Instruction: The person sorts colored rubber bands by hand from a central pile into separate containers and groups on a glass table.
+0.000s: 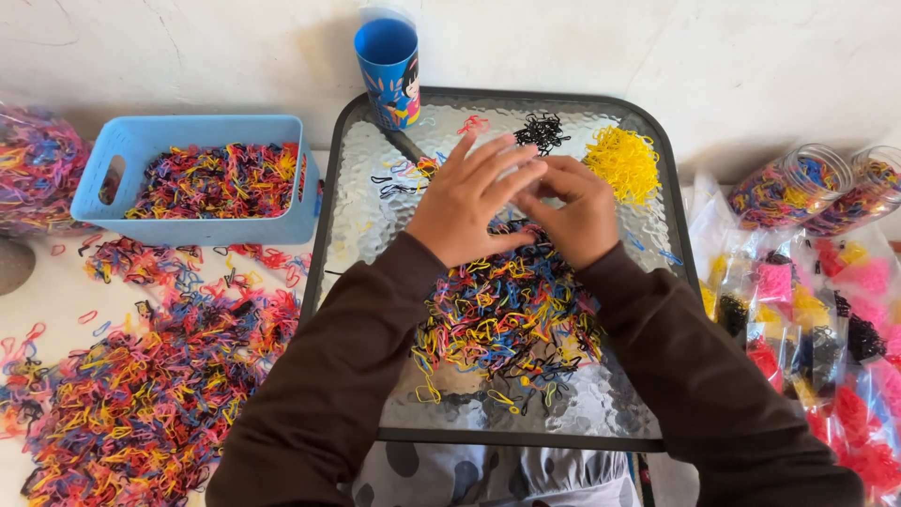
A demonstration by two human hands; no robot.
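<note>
A blue cup point(388, 70), a blue basket point(202, 225) of bands, two jars point(793, 183) and packets point(826, 347)

Our left hand point(466, 199) and right hand point(572, 211) cover the far part of the mixed band heap point(507, 314), and we cannot tell whether either grip holds a band. The bag of bands point(33, 169) is cut by the left edge, the packets point(835, 366) by the right. A clear cup behind the blue cup point(389, 70) is mostly hidden.
</note>
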